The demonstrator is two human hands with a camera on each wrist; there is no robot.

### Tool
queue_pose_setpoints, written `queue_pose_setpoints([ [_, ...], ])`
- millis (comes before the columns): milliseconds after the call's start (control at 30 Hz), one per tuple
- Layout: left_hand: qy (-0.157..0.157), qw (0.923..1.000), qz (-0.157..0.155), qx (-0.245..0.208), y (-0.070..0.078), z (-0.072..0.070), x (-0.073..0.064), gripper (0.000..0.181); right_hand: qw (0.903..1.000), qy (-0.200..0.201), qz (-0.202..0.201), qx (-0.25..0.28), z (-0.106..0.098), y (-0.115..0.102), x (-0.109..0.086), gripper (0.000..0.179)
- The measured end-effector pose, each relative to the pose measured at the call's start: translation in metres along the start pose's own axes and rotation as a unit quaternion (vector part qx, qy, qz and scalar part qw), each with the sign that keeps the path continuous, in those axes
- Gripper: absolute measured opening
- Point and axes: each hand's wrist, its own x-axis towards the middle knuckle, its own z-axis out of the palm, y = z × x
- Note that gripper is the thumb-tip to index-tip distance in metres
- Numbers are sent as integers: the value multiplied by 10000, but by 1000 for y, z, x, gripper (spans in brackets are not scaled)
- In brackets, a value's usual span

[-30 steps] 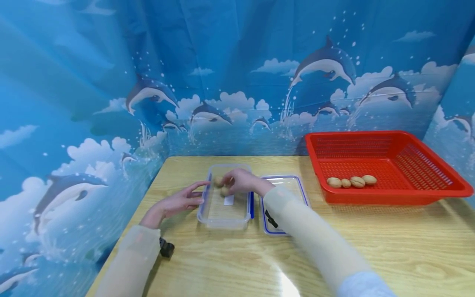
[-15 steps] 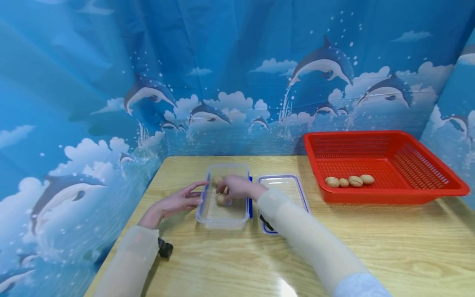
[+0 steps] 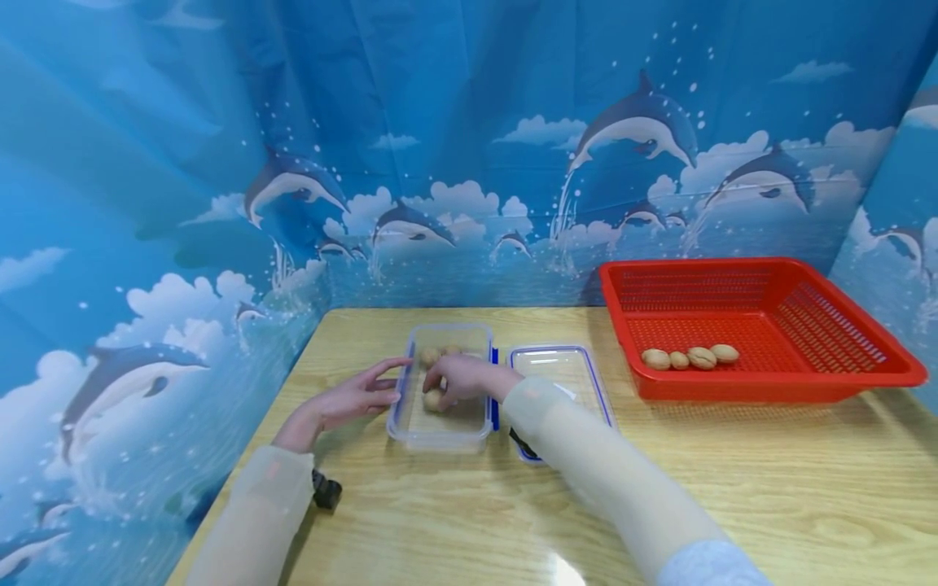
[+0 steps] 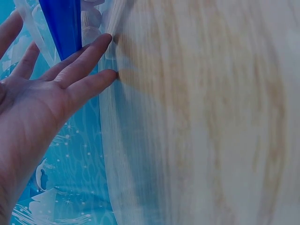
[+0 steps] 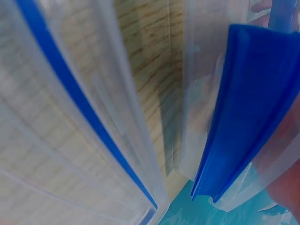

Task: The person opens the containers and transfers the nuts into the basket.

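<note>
Inside clear box (image 3: 440, 444), right hand (image 3: 463, 378): grip seems pinching walnut (image 3: 432, 400), fingertips partly hidden; placing step, by judgement. Box's left side: left hand (image 3: 357, 396), fingers spread. Next calls for gentle release.

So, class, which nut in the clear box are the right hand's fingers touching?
The frontmost nut, with the right hand on it; the other visible nuts lie farther back in the clear box.

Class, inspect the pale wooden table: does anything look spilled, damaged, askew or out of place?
Nothing stands out. Visible tan, rounded nuts are inside the red plastic basket or clear plastic box; the blue-edged clear plastic lid lies beside the box, partly hidden by a pale sleeve.
</note>
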Motion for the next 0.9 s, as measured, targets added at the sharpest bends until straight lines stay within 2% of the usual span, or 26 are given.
queue_pose_setpoints([
  [133, -19, 10000, -7, -5, -1, 1, 1, 66, 9999, 76, 85, 90, -2, 0, -4, 40],
  [333, -7, 10000, -1, -61, -2, 1, 1, 66, 9961, 150, 186, 851, -12, 1, -14, 42],
  [633, 53, 9999, -26, 94, 2, 0, 0, 66, 9895, 458, -277, 1345, -39, 9, -34, 42],
  [900, 69, 10000, -66, 7, 2, 2, 0, 69, 9859, 741, -523, 1406, -59, 19, -62, 38],
])
